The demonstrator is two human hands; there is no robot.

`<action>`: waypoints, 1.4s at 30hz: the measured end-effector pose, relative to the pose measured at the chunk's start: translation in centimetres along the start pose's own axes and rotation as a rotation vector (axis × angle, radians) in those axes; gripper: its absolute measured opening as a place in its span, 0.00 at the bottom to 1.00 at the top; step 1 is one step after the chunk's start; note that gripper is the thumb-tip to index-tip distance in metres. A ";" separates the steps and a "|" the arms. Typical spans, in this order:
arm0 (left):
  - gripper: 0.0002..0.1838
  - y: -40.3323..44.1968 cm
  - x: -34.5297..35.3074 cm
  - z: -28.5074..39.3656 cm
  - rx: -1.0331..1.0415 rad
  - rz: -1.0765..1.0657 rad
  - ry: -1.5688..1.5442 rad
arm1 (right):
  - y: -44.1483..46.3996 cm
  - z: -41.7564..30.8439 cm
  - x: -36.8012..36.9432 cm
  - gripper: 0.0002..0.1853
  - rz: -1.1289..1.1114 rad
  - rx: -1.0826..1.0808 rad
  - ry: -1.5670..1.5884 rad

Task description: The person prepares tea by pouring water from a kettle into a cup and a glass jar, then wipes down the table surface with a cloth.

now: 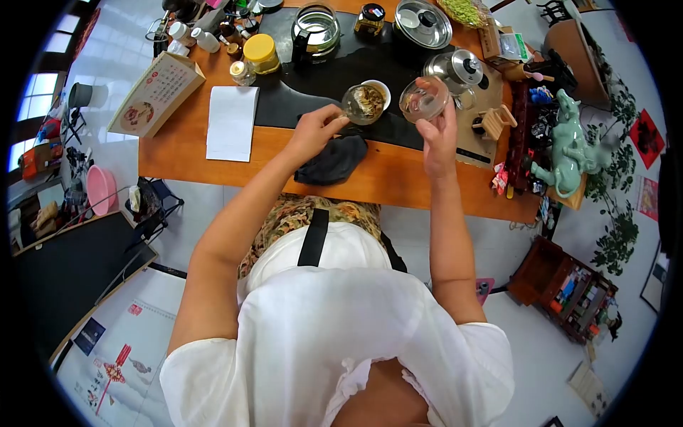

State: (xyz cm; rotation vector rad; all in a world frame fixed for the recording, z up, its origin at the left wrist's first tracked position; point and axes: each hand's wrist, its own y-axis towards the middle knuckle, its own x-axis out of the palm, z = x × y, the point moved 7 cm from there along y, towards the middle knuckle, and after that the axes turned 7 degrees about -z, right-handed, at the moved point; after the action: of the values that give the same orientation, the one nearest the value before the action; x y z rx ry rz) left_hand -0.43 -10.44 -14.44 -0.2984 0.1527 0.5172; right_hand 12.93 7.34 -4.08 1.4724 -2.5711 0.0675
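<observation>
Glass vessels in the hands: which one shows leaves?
The glass vessel in the left hand: brownish leaves show through it; none show in the clear one in the right hand.

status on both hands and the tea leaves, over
Left hand gripping glass vessel of tea leaves. Right hand holding clear vessel. White bowl close by.

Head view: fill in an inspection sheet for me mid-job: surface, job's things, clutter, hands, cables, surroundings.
Surface: brown wooden table, partly covered by a flat black panel.
Job's things: round clear glass vessel with brown dried leaves, partly hiding a small white round bowl; clear round lid-like piece.
Clutter: white rectangular paper pad; yellow-lidded jar; crumpled black cloth at the near edge.
Hands: left hand apparently pinches the vessel's near-left edge; right hand holds the lid-like piece.
Cables: nothing seen for certain.
Surroundings: pink plastic basin at left; pale-green glossy animal figurine at right.
</observation>
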 end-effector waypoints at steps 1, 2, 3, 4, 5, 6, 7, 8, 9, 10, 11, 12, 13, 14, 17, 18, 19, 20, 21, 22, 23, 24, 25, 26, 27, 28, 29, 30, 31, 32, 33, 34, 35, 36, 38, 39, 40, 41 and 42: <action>0.12 -0.2 0.1 -0.3 0.009 0.000 -0.104 | -0.1 0.3 -0.2 0.42 -0.016 0.023 0.122; 0.12 -0.4 0.2 -0.7 -0.006 -0.022 -0.122 | -0.2 0.7 -0.3 0.42 -0.032 0.045 0.246; 0.12 -0.5 0.4 -1.0 -0.023 -0.044 -0.141 | -0.4 1.2 -0.1 0.42 -0.040 0.061 0.304; 0.11 -0.7 0.5 -1.3 -0.040 -0.065 -0.159 | -0.7 1.6 0.2 0.42 -0.045 0.092 0.398; 0.11 -0.8 0.6 -1.4 -0.039 -0.064 -0.163 | -1.0 1.9 0.4 0.42 -0.052 0.123 0.491; 0.11 -0.8 0.7 -1.5 -0.037 -0.061 -0.167 | -1.2 2.2 0.7 0.42 -0.059 0.152 0.583; 0.11 -0.8 0.8 -1.5 -0.035 -0.058 -0.171 | -1.3 2.5 0.6 0.41 -0.057 0.165 0.594; 0.11 -0.8 1.0 -1.6 -0.038 -0.059 -0.158 | -1.3 2.3 0.6 0.41 -0.063 0.153 0.546; 0.11 -0.9 1.0 -1.3 -0.043 -0.058 -0.145 | -1.3 2.0 0.7 0.41 -0.070 0.143 0.499; 0.11 -1.0 1.0 -1.0 -0.048 -0.056 -0.131 | -1.2 1.6 0.9 0.40 -0.077 0.132 0.453; 0.11 -1.1 0.9 -0.6 -0.029 -0.043 -0.098 | -1.4 0.9 1.1 0.41 -0.054 0.085 0.294; 0.11 -1.1 0.9 -0.1 -0.011 -0.030 -0.064 | -1.6 -0.4 1.8 0.41 -0.032 0.039 0.135; 0.10 -1.1 0.9 0.1 0.008 -0.018 -0.031 | -1.7 -1.5 2.3 0.42 -0.009 -0.007 -0.024; 0.10 -1.2 1.0 0.1 0.014 -0.016 -0.022 | -1.7 -3.0 2.9 0.43 -0.038 -0.138 -0.323; 0.10 -1.0 1.3 0.3 0.029 -0.008 -0.001 | -1.4 -4.0 5.2 0.48 -0.127 -0.435 -1.106; 0.11 -1.1 1.4 0.4 0.026 -0.005 0.005 | -1.5 -3.1 4.5 0.48 -0.106 -0.362 -1.039; 0.11 -0.9 1.2 0.7 0.026 -0.002 0.013 | -1.5 -2.1 3.8 0.48 -0.083 -0.294 -0.970; 0.11 -0.7 0.8 1.0 0.038 0.007 0.015 | -1.1 -1.2 3.2 0.48 -0.066 -0.232 -0.898; 0.11 -0.8 0.6 1.2 0.039 0.018 0.013 | -1.4 -1.3 2.1 0.46 0.010 -0.207 -0.761; 0.11 -1.3 0.7 1.1 0.032 0.025 0.010 | -1.8 -0.3 0.4 0.42 0.111 -0.114 -0.526; 0.12 -1.5 0.6 0.8 0.017 0.033 0.000 | -1.9 0.7 -0.5 0.41 0.121 -0.036 -0.259; 0.12 -1.4 0.5 0.5 0.009 0.039 -0.010 | -1.8 1.4 -1.5 0.41 0.134 0.035 0.006; 0.12 -1.3 0.3 0.2 0.006 0.044 -0.020 | -2.1 2.9 -2.8 0.39 0.095 0.097 0.133; 0.12 -1.2 0.1 -0.3 0.005 0.058 -0.021 | -2.7 4.6 -3.9 0.38 0.113 0.168 0.266; 0.12 -1.2 -0.1 -1.0 0.003 0.072 -0.022 | -3.5 6.4 -4.8 0.37 0.129 0.238 0.401; 0.13 -1.2 -0.3 -1.4 0.002 0.088 -0.022 | -4.3 8.3 -5.5 0.36 0.143 0.308 0.537; 0.13 -1.2 -0.5 -1.7 -0.009 0.093 -0.027 | -5.2 10.0 -6.3 0.31 0.185 0.341 0.634; 0.13 -1.4 -0.7 -1.8 -0.022 0.098 -0.031 | -6.0 11.7 -7.3 0.30 0.238 0.372 0.658; 0.13 -1.5 -0.8 -2.0 -0.033 0.102 -0.034 | -6.8 13.3 -8.2 0.29 0.291 0.402 0.683; 0.13 -1.4 -1.0 -2.5 -0.028 0.108 -0.030 | -7.6 14.8 -9.0 0.28 0.345 0.429 0.707; 0.13 -1.3 -1.0 -3.2 -0.020 0.115 -0.026 | -7.9 15.8 -9.6 0.23 0.317 0.416 0.722; 0.13 -1.2 -1.2 -3.3 -0.012 0.119 -0.022 | -8.2 16.7 -10.0 0.22 0.335 0.438 0.703; 0.12 -1.1 -1.3 -3.6 -0.044 0.098 -0.038 | -8.5 17.6 -10.3 0.20 0.355 0.457 0.683; 0.11 -1.2 -1.3 -3.6 -0.076 0.075 -0.055 | -8.5 17.7 -10.3 0.19 0.376 0.476 0.662; 0.10 -1.3 -1.1 -3.3 -0.114 0.055 -0.065 | -8.4 17.7 -10.4 0.13 0.415 0.500 0.550; 0.10 -1.4 -1.2 -2.8 -0.120 0.062 -0.059 | -8.4 18.0 -10.7 0.12 0.422 0.508 0.493; 0.10 -1.5 -1.3 -2.4 -0.128 0.070 -0.052 | -8.4 18.2 -11.0 0.11 0.426 0.519 0.438; 0.10 -1.4 -1.2 -2.2 -0.114 0.069 -0.064 | -8.4 18.7 -11.3 0.08 0.413 0.531 0.439; 0.10 -1.5 -1.2 -2.2 -0.102 0.071 -0.077 | -8.3 18.6 -11.6 0.10 0.418 0.529 0.443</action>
State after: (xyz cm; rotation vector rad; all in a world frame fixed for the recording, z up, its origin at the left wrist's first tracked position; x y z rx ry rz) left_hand -0.84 -12.88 -15.88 -0.3731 0.0628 0.6067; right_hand 23.37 10.56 -24.84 0.8614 -2.5200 1.0658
